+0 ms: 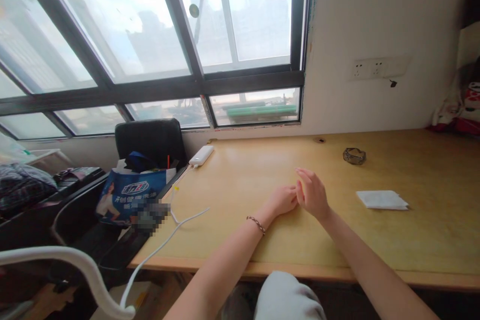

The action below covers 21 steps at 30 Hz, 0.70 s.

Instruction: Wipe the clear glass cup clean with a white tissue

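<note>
Both my hands rest together on the wooden desk [431,240] near its middle. My left hand [282,200] lies curled with the fingers tucked in, and a braided bracelet [256,224] circles its wrist. My right hand [312,193] touches the left one's fingertips, its own fingers loosely extended. Neither hand holds anything. A folded white tissue [381,199] lies on the desk to the right of my right hand. A small dark glass ashtray [354,156] stands farther back.
A white power bank [201,155] lies at the desk's back left, its white cable [176,225] trailing off the front edge. A black chair [150,142] carrying a blue bag [127,197] stands left of the desk. Wall sockets [378,67] sit above, beside a large window [150,35].
</note>
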Available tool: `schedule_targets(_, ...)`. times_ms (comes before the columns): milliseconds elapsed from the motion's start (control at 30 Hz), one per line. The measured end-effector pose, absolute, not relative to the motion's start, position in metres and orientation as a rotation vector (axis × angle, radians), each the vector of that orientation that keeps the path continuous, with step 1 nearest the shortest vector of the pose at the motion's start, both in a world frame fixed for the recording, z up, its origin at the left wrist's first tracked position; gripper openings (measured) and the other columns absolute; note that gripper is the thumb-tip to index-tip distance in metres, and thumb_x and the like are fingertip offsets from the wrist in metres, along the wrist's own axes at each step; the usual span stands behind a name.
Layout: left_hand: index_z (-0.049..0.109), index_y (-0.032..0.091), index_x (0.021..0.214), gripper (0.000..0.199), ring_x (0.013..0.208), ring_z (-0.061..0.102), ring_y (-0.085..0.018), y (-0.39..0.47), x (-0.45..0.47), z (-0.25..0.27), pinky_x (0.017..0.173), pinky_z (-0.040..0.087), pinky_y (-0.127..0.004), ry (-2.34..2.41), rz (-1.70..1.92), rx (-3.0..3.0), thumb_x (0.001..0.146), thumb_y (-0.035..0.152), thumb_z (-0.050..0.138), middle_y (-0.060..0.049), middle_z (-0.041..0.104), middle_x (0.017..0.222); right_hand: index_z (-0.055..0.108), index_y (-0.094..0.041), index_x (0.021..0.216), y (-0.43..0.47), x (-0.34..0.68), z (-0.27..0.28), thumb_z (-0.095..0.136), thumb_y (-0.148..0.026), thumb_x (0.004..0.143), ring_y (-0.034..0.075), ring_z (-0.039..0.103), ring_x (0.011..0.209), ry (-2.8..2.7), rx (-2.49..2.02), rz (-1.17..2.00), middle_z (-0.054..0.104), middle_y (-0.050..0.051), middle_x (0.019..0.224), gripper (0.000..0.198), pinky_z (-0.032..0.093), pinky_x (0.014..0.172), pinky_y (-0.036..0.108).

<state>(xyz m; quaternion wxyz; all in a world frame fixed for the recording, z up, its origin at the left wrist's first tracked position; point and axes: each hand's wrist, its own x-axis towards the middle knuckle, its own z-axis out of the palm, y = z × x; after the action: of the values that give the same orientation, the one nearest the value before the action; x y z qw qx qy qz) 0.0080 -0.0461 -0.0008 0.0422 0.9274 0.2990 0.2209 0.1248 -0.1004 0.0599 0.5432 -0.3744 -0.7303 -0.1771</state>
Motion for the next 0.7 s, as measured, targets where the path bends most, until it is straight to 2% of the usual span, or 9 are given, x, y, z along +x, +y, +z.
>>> schedule_targets(200, 0.058, 0.014, 0.085, 0.023, 0.086, 0.049, -0.014, -0.036, 0.005, -0.005, 0.079, 0.042, -0.026, 0.915, 0.884, 2.77, 0.076, 0.006, 0.039, -0.006, 0.058, 0.087, 0.041, -0.014, 0.111, -0.059, 0.137, 0.007, 0.034, -0.019, 0.081, 0.016, 0.055, 0.077, -1.551, -1.255, 0.034, 0.057, 0.008, 0.093, 0.031, 0.047, 0.071, 0.032)
schedule_targets(300, 0.057, 0.015, 0.093, 0.029, 0.087, 0.047, -0.014, -0.034, 0.004, -0.005, 0.081, 0.041, -0.028, 0.898, 0.951, 2.741, 0.075, 0.002, 0.038, -0.006, 0.057, 0.091, 0.045, -0.015, 0.106, -0.061, 0.14, 0.005, 0.035, -0.021, 0.081, 0.015, 0.056, 0.075, -1.559, -1.3, 0.149, 0.059, 0.007, 0.088, 0.028, 0.048, 0.067, 0.029)
schedule_targets(433, 0.057, 0.016, 0.094, 0.031, 0.085, 0.047, -0.013, -0.034, 0.003, -0.004, 0.083, 0.04, -0.029, 0.897, 0.998, 2.685, 0.076, 0.001, 0.037, -0.005, 0.057, 0.09, 0.052, -0.015, 0.098, -0.069, 0.136, 0.015, 0.037, -0.023, 0.081, 0.016, 0.057, 0.076, -1.602, -1.305, 0.248, 0.06, 0.007, 0.086, 0.024, 0.047, 0.07, 0.029)
schedule_targets(533, 0.059, 0.015, 0.088, 0.024, 0.084, 0.048, -0.014, -0.033, 0.0, -0.004, 0.079, 0.042, -0.028, 0.91, 0.998, 2.659, 0.077, 0.005, 0.041, -0.005, 0.057, 0.088, 0.055, -0.017, 0.09, -0.104, 0.12, 0.026, 0.038, -0.025, 0.081, 0.016, 0.057, 0.076, -1.611, -1.207, 0.409, 0.06, 0.007, 0.085, 0.021, 0.046, 0.071, 0.029)
schedule_targets(633, 0.06, 0.014, 0.084, 0.022, 0.085, 0.048, -0.015, -0.032, -0.001, -0.006, 0.078, 0.042, -0.028, 0.931, 0.999, 2.664, 0.076, 0.005, 0.041, -0.006, 0.057, 0.087, 0.055, -0.018, 0.091, -0.173, 0.098, 0.027, 0.035, -0.027, 0.084, 0.013, 0.057, 0.069, -1.622, -1.046, 0.789, 0.061, 0.004, 0.079, 0.023, 0.047, 0.064, 0.024)
schedule_targets(700, 0.06, 0.014, 0.084, 0.026, 0.086, 0.047, -0.014, -0.031, -0.001, -0.007, 0.079, 0.042, -0.027, 0.938, 1.016, 2.667, 0.076, 0.002, 0.039, -0.006, 0.058, 0.088, 0.058, -0.02, 0.09, -0.22, 0.088, 0.02, 0.036, -0.028, 0.084, 0.014, 0.058, 0.075, -1.78, -0.968, 0.998, 0.062, 0.004, 0.082, 0.024, 0.046, 0.07, 0.023)
